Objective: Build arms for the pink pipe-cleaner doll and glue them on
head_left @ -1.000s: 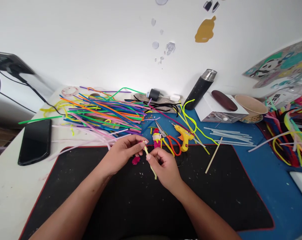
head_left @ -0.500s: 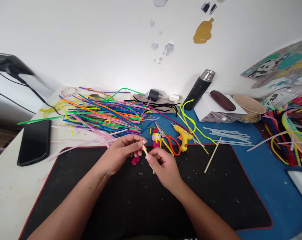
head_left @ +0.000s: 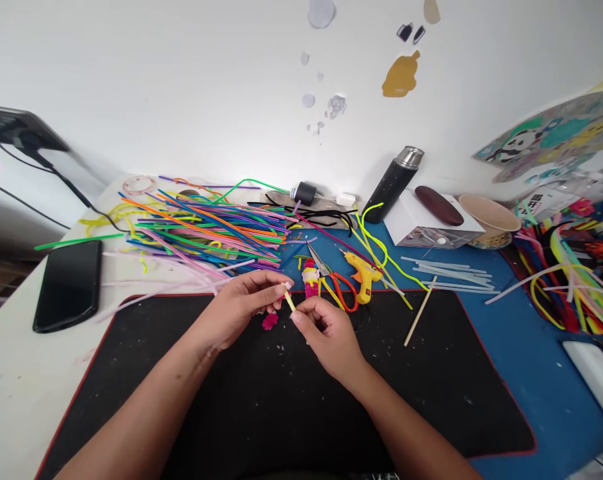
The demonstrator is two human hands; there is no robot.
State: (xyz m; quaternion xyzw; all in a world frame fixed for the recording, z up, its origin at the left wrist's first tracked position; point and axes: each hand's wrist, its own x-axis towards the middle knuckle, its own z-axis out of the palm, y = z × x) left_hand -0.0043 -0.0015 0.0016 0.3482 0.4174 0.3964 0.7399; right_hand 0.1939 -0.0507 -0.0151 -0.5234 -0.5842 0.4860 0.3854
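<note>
Thumb and forefinger of the left hand (head_left: 246, 300) were closed on the upper end of a pale yellow strip (head_left: 289, 300), and the right hand (head_left: 328, 333) pinched it lower down. From my remote seat, I judged that the two-point grip was there to steady something so thin, with the short length between the hands left uncovered so it could be watched. The strip was above the black mat (head_left: 261, 407), near its far edge, sloping down towards the right hand. It looked matt, narrow and nearly straight; the right hand hid most of its lower part, and I could not make out its upper tip. A magenta scrap (head_left: 270, 322) showed just below the left hand. Beyond the hands, the scissors (head_left: 328, 270) and yellow glue gun (head_left: 364, 275) lay side by side, probably parked there for an easy reach. A heap of coloured stems (head_left: 206, 227) sat on the far left of the worktop (head_left: 11, 387), presumably to leave working room on the mat.
</note>
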